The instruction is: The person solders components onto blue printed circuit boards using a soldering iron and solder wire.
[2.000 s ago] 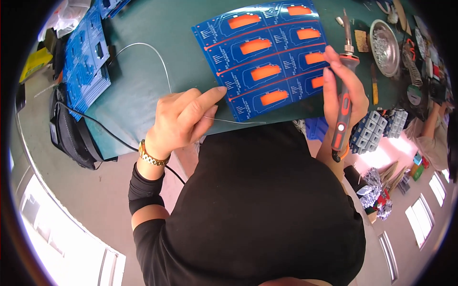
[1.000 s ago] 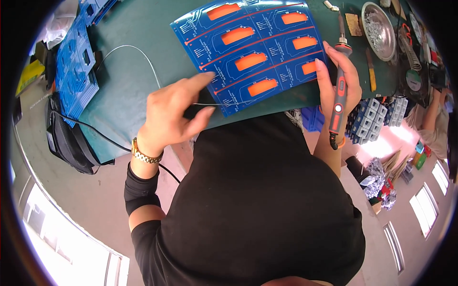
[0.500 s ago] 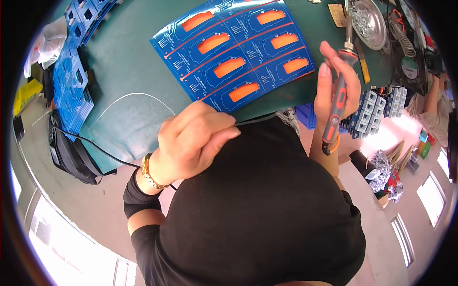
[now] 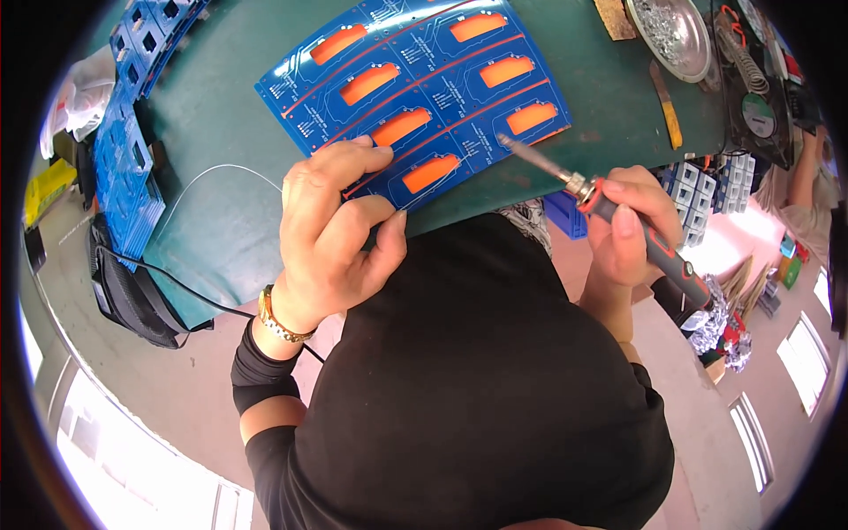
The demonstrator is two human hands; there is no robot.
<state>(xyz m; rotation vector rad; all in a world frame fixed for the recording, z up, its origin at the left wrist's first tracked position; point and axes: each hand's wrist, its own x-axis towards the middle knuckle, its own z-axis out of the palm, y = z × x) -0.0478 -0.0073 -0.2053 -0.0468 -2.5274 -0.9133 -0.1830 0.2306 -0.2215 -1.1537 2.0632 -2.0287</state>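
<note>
We saw the blue circuit panel (image 4: 415,84) lying flat on the green bench mat (image 4: 221,203), toward twelve o'clock from both hands. Our left hand (image 4: 331,234) rested at the panel's near edge, at about seven o'clock of it, fingers curled narrow with the fingertips (image 4: 362,146) touching the blue surface just beside an orange patch; whether a thin white wire (image 4: 221,172) looping away at nine o'clock was pinched there, we could not tell. Our right hand (image 4: 627,225) was closed around the soldering iron (image 4: 609,212), its metal tip pointing to ten o'clock and reaching the panel's near right corner. A metal bowl (image 4: 671,31) sat at one o'clock, well apart.
</note>
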